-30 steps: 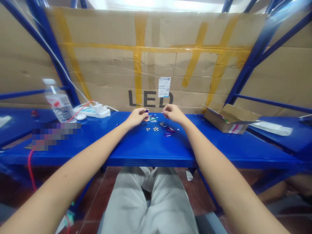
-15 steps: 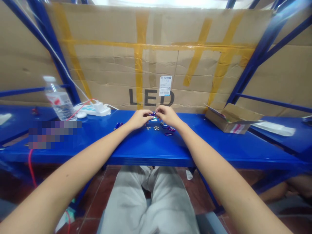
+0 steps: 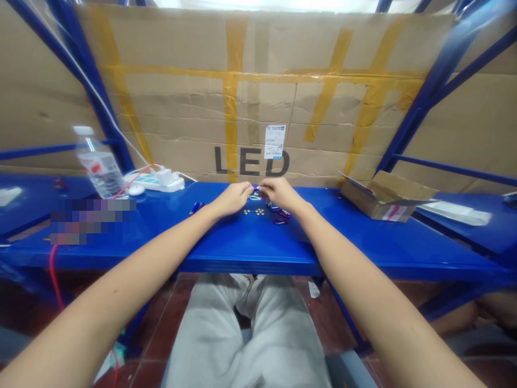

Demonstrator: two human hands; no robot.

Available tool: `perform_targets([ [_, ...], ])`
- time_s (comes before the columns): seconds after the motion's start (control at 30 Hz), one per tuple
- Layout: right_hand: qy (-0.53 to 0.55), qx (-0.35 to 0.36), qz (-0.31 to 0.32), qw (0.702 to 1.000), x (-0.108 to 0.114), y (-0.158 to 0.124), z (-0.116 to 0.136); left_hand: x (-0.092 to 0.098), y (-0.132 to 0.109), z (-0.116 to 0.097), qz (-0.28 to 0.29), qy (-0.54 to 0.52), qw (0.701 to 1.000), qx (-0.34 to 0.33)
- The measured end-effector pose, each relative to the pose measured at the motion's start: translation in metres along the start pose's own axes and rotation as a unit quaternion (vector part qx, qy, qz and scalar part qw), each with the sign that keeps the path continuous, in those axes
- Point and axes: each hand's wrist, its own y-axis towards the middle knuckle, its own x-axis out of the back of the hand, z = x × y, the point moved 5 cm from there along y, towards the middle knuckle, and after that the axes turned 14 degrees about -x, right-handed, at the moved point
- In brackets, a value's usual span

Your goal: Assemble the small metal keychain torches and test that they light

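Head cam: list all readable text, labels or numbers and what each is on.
"LED": black letters on the cardboard sheet behind the bench.
White sticker on that cardboard: print too small to read.
Water bottle label: blurred, unreadable.
Small cardboard box label: too small to read.
Pixelated patch on the bench: nothing legible.

A water bottle (image 3: 99, 164), power strip (image 3: 155, 181) and open cardboard box (image 3: 385, 196) sit on the blue bench (image 3: 363, 242).
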Motion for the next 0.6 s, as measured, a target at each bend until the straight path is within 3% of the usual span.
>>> perform_targets([
  [0.3, -0.126, 0.058, 0.013, 0.99, -0.002, -0.008, 0.011, -0.001, -0.003, -0.005, 0.024, 0.006, 0.999, -0.044],
  [0.47, -0.068, 0.032, 0.028, 0.997, -0.002, -0.006, 0.008, 0.0, -0.004, -0.011, 0.019, 0.026, 0.996, -0.087],
  [0.6, 0.062, -0.052, 0.099, 0.992, -0.003, -0.004, 0.001, -0.002, -0.005, -0.018, 0.034, 0.056, 0.989, -0.134],
])
